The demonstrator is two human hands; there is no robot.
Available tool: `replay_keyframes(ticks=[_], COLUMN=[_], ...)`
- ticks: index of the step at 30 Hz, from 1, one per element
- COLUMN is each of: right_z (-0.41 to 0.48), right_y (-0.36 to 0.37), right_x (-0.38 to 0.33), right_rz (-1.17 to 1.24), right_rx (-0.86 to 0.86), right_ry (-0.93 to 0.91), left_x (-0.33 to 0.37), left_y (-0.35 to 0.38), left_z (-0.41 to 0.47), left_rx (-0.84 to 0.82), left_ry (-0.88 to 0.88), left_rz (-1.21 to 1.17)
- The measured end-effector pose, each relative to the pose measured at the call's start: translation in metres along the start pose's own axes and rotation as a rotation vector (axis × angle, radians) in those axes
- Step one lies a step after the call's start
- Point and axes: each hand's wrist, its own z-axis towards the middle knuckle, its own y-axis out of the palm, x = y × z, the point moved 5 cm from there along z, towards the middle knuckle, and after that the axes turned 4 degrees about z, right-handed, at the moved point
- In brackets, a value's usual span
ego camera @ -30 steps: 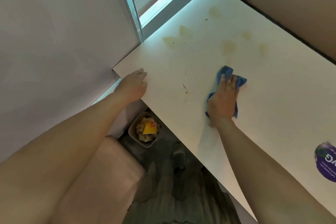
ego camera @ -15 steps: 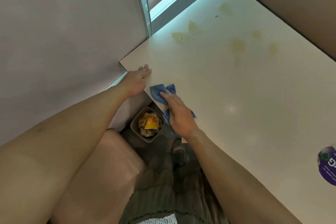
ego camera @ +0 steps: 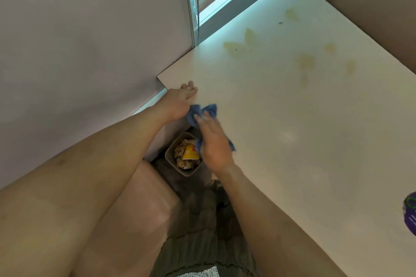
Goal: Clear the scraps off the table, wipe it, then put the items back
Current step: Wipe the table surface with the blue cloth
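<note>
My right hand (ego camera: 213, 144) presses a blue cloth (ego camera: 202, 110) flat against the near left edge of the white table (ego camera: 292, 130), part of the cloth hanging over the edge. My left hand (ego camera: 177, 103) rests at the same edge close to the table's corner, fingertips on the top, touching the cloth's left end. Directly below the edge stands a small grey bin (ego camera: 167, 153) holding crumpled scraps and a yellow wrapper (ego camera: 190, 154). Yellowish stains (ego camera: 306, 60) mark the far part of the tabletop.
A purple round item (ego camera: 409, 216) lies at the table's right edge of view. A bead chain (ego camera: 191, 7) hangs by the window at the wall. A pink seat (ego camera: 126, 209) is below left, beside my lap.
My right hand swept the cloth from the middle of the table left to the edge beside my left hand. The small specks seen on the tabletop are gone.
</note>
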Motion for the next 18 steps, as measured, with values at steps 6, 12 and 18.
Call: replay_keyframes(ticks=[6, 12, 18], right_z=[0.003, 0.017, -0.008], right_y=[-0.040, -0.068, -0.009], right_x=[-0.005, 0.034, -0.017], right_rz=[0.140, -0.053, 0.180], right_rx=[0.029, 0.080, -0.136], right_ry=[0.172, 0.305, 0.194], left_x=[0.000, -0.004, -0.005], left_y=[-0.004, 0.001, -0.002], left_z=[0.003, 0.003, 0.004], left_rx=[-0.039, -0.051, -0.041], left_ry=[0.016, -0.005, -0.012], left_rz=[0.036, 0.001, 0.006])
